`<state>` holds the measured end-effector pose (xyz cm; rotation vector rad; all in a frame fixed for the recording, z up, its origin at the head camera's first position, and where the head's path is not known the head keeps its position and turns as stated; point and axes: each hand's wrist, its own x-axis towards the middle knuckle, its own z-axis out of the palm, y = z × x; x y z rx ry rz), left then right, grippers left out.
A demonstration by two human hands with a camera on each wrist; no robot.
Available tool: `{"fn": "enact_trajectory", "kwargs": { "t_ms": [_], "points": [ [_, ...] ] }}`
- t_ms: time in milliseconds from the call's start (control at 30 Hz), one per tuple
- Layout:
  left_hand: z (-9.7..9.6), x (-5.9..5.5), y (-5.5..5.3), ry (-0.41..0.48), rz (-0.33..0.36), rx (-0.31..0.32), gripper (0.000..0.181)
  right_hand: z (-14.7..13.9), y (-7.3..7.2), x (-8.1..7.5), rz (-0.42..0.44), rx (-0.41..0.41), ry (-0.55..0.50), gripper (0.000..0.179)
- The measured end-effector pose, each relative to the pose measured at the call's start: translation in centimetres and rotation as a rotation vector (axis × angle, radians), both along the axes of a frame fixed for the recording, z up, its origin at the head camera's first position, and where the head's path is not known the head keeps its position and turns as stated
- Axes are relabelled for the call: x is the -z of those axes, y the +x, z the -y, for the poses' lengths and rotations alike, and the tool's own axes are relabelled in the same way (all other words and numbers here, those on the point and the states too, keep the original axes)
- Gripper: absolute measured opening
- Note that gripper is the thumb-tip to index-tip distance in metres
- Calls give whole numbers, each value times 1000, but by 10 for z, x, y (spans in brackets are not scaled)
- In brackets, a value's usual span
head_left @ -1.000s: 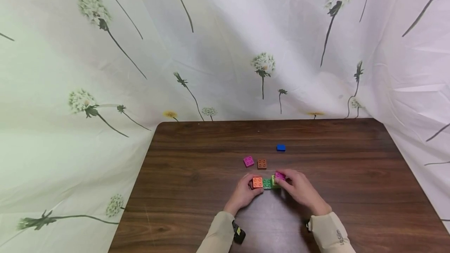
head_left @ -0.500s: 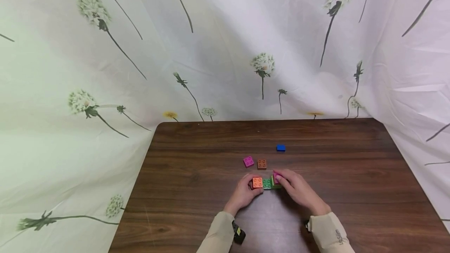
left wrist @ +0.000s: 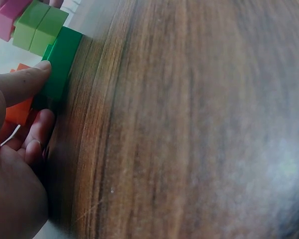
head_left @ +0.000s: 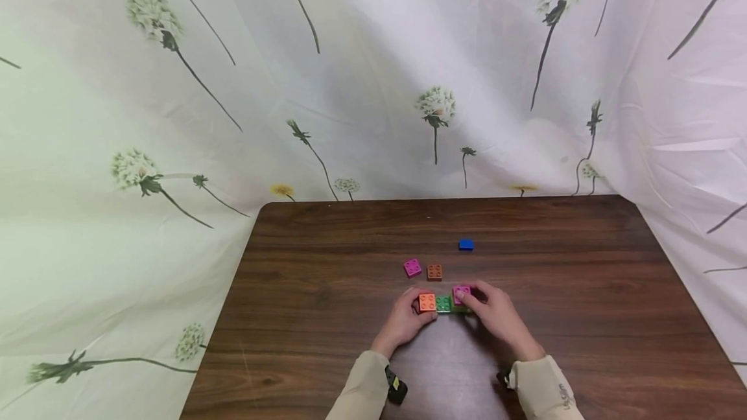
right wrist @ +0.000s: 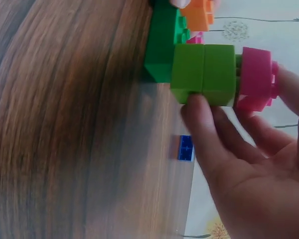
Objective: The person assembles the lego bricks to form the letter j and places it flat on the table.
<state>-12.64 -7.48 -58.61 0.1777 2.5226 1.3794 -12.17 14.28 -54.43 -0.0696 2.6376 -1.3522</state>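
A long dark green brick (head_left: 443, 304) lies on the table with an orange brick (head_left: 427, 302) on its left end. My left hand (head_left: 406, 317) grips that end, thumb (left wrist: 32, 79) against the green side. On the right end stand two stacked light green bricks (right wrist: 203, 74). Above them is a magenta brick (head_left: 462, 294), with light green studs showing in a narrow gap between. My right hand (head_left: 498, 317) holds the magenta brick, one fingertip on its studded top and another finger against the light green bricks.
Beyond the hands, a second magenta brick (head_left: 412, 268) and a brown brick (head_left: 434, 272) lie side by side on the wooden table (head_left: 321, 342). A blue brick (head_left: 465, 245) lies farther back. A flower-printed white cloth (head_left: 362, 83) hangs behind the table.
The right hand's magenta brick has shifted slightly left to sit over the light green bricks, and its studs show more now. The left hand has stayed in place.
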Motion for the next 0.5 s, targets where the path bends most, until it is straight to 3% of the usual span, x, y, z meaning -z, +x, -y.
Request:
{"fn": "enact_trajectory", "kwargs": {
  "t_ms": [233,500],
  "points": [
    [-1,0,1,5,-3,7,38,-2,0,-2,74,17,0,45],
    [-1,1,0,3,-8,0,39,-5,-3,4,87,17,-32,38]
  ]
}}
